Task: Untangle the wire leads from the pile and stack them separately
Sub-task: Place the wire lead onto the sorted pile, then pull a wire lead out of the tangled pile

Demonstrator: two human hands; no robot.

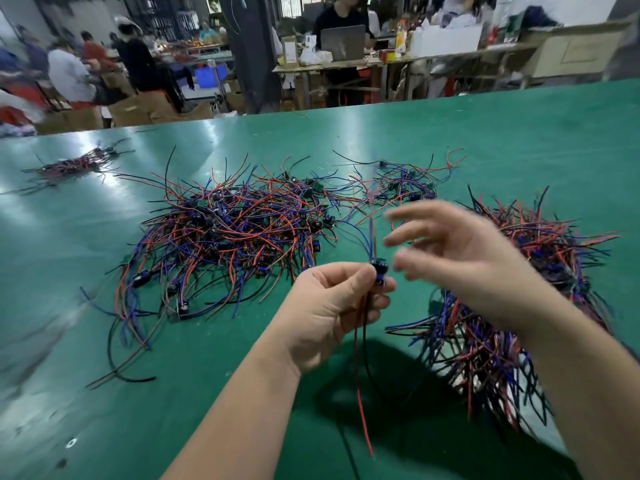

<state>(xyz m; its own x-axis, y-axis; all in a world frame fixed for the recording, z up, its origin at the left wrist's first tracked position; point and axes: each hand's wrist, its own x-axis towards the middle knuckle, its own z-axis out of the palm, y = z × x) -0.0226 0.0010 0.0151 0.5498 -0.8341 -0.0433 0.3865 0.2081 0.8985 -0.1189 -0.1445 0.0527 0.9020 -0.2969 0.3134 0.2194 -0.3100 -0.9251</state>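
Although the right hand [464, 258] is smeared by motion blur, I can record its fingers as spread and loosely extended, holding nothing. It is raised above the green bench [242, 393], just right of the held lead.

The left hand [329, 313] pinches one wire lead [378, 271] between thumb and forefinger at its small dark-blue component, and the remaining fingers curl in below it. From that grip a red wire and a black wire hang down, the red tip ending near the lower edge of the view. Blue and red wires rise from the component toward the pile. I cannot tell whether they run free of it or are caught in it.

The main tangled pile [225, 237] lies at bench centre. Its red, blue and black strands cross so densely that single leads cannot be told apart. A thinner cluster [401, 183] lies behind it to the right, linked by stray strands.

A second heap [502, 341] lies on the right, partly hidden by the right forearm and blurred at its near edge. I cannot confirm how orderly it is.

A small bundle [76, 164] lies at far left, well apart from the rest. The workshop behind the bench is too blurred to report.
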